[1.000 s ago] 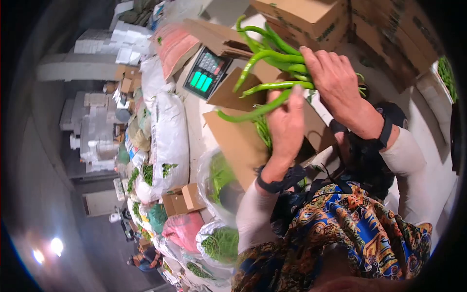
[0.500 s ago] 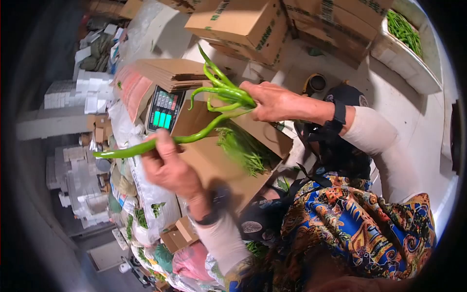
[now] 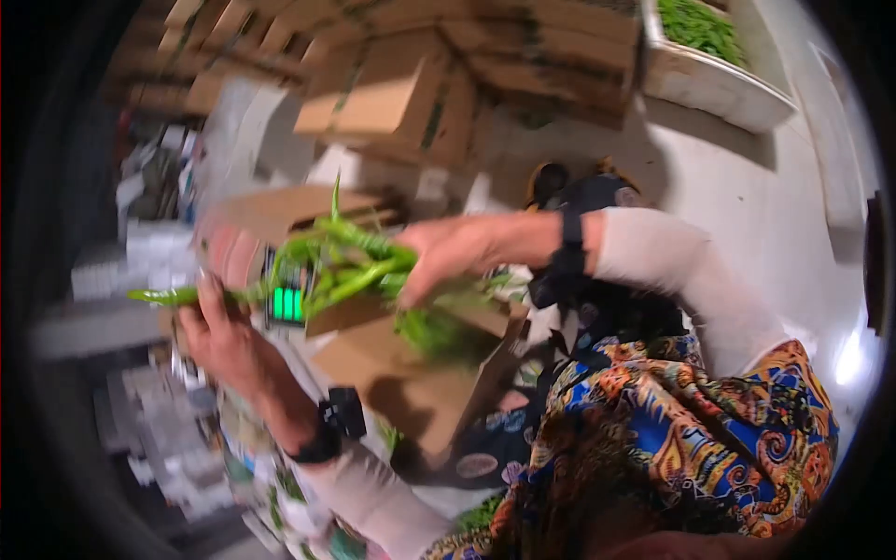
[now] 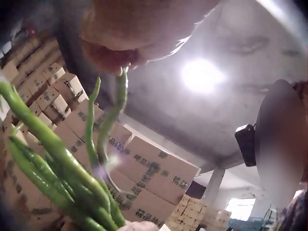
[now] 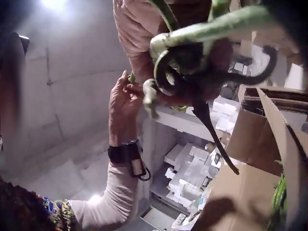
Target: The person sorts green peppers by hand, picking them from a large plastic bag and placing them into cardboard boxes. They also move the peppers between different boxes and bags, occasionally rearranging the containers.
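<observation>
My right hand (image 3: 453, 252) grips a bunch of long green peppers (image 3: 350, 271) by the stem end, tips pointing left; in the right wrist view the curled stems (image 5: 166, 77) stick out of the fist. Off to the left, my left hand (image 3: 224, 336) pinches one green pepper (image 3: 166, 296) between thumb and fingers. The left wrist view shows a pepper (image 4: 114, 108) hanging from the left fingers, beside the bunch (image 4: 62, 168). Under the bunch is a cardboard box (image 3: 411, 373) with green peppers (image 3: 443, 331) in it, blurred.
A scale with a lit green display (image 3: 287, 303) stands behind the box. Closed cartons (image 3: 373, 89) are stacked at the back. A white foam crate (image 3: 714, 79) of green produce sits at the back right. Folded cardboard (image 3: 280, 205) lies by the scale.
Both hands have moved left. The left hand has gone from beside the bunch out to the far left with one pepper, while the right hand has kept its grip. The view has turned.
</observation>
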`<state>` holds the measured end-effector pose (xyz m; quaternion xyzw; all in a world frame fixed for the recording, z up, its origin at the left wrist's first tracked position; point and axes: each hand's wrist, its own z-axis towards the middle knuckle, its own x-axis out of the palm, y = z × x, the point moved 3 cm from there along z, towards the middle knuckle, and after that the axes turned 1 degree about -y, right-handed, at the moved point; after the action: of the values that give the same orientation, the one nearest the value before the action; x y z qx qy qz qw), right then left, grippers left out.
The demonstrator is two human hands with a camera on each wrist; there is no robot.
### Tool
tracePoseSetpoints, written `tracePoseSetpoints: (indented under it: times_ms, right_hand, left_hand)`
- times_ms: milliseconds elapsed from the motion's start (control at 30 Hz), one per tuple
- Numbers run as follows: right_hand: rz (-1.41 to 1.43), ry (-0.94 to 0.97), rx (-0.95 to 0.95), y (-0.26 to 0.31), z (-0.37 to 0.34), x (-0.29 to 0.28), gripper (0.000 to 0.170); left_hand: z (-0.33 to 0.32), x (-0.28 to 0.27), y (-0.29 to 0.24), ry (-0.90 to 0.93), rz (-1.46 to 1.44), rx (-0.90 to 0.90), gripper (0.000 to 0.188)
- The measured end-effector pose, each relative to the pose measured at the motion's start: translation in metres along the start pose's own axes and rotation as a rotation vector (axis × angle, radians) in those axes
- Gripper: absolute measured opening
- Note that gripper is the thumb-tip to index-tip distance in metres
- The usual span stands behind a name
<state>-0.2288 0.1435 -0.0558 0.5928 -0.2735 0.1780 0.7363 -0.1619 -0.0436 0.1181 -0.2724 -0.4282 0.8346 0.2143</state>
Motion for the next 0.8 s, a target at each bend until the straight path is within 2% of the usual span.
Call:
tracePoseSetpoints:
  times_ms: [33, 67, 100, 133, 167, 200, 233, 267, 300, 333, 367, 400, 433, 467, 533, 567, 600, 633, 667, 700, 733, 767, 800]
  right_hand:
    - [-0.040, -0.037, -0.015, 0.000, -0.001, -0.004, 0.061]
    - [-0.082, -0.084, -0.038, -0.003, -0.001, -0.004, 0.058]
    - [-0.081, -0.054, -0.034, -0.003, -0.003, 0.004, 0.058]
    - [-0.022, -0.131, 0.057, -0.001, -0.006, 0.009, 0.056]
    - [0.036, -0.228, 0.140, 0.002, -0.009, 0.010, 0.055]
    - [-0.007, -0.209, 0.126, -0.027, 0.011, -0.010, 0.054]
    - [0.003, -0.165, 0.131, -0.053, 0.026, -0.025, 0.053]
    - [-0.015, -0.204, 0.117, -0.056, 0.018, -0.029, 0.053]
    - [-0.034, -0.244, 0.104, -0.058, 0.010, -0.033, 0.053]
    - [0.004, -0.236, 0.006, -0.054, 0.001, -0.021, 0.041]
    - [0.037, -0.205, -0.094, -0.052, -0.002, -0.009, 0.032]
    - [0.053, -0.165, -0.117, -0.050, -0.001, -0.004, 0.029]
    - [0.070, -0.125, -0.138, -0.047, 0.000, 0.002, 0.028]
    - [0.075, -0.097, -0.084, -0.047, 0.000, 0.006, 0.027]
    - [-0.141, -0.090, -0.155, -0.039, 0.003, 0.013, 0.024]
    - [-0.172, -0.128, -0.076, -0.032, 0.001, 0.018, 0.022]
    - [0.103, -0.107, 0.036, -0.032, -0.008, 0.024, 0.025]
    - [-0.098, -0.122, -0.036, -0.041, 0.001, 0.011, 0.027]
    - [-0.180, -0.083, -0.098, -0.044, 0.002, 0.008, 0.032]
    - [-0.259, -0.049, -0.163, -0.049, 0.004, 0.003, 0.037]
    - [-0.325, -0.033, -0.139, -0.042, -0.001, 0.009, 0.034]
    - [-0.391, -0.016, -0.115, -0.034, -0.005, 0.016, 0.032]
    - [-0.489, -0.050, -0.065, -0.023, -0.012, 0.018, 0.027]
  left_hand:
    - [0.007, -0.007, -0.008, 0.036, 0.148, 0.093, 0.017]
    - [0.014, -0.011, -0.014, 0.017, -0.054, 0.049, 0.016]
    - [0.013, -0.015, -0.020, 0.023, -0.092, 0.041, 0.017]
    - [0.015, -0.015, -0.026, 0.042, -0.141, 0.028, 0.019]
    - [0.008, -0.013, -0.035, 0.102, 0.005, 0.077, 0.019]
    - [-0.003, -0.007, -0.044, 0.178, 0.132, 0.132, 0.020]
    - [-0.015, 0.001, -0.051, 0.266, 0.228, 0.111, 0.022]
    - [-0.025, 0.013, -0.054, 0.351, 0.224, 0.062, 0.022]
    - [-0.037, 0.028, -0.062, 0.563, 0.207, -0.013, 0.019]
    - [-0.048, 0.040, -0.074, 0.741, 0.259, -0.139, 0.020]
    - [-0.059, 0.058, -0.083, 0.884, 0.276, -0.107, 0.018]
    - [-0.065, 0.073, -0.087, 1.022, 0.279, 0.086, 0.015]
    - [-0.070, 0.087, -0.095, 1.062, 0.199, 0.116, 0.014]
    - [-0.078, 0.106, -0.108, 1.100, 0.126, 0.136, 0.013]
    - [-0.079, 0.143, -0.127, 1.174, 0.072, 0.268, 0.009]
    - [-0.078, 0.165, -0.143, 1.274, 0.094, 0.399, 0.011]
    - [-0.078, 0.188, -0.156, 1.373, 0.114, 0.534, 0.013]
    - [-0.079, 0.209, -0.170, 1.376, 0.044, 0.566, 0.016]
    - [-0.084, 0.233, -0.185, 1.373, -0.026, 0.594, 0.018]
    - [-0.081, 0.261, -0.200, 1.167, -0.128, 0.776, 0.020]
    - [-0.080, 0.280, -0.209, 0.948, -0.227, 0.941, 0.022]
    - [-0.083, 0.290, -0.212, 0.949, -0.232, 0.942, 0.022]
    - [-0.082, 0.301, -0.215, 0.981, -0.289, 0.804, 0.030]
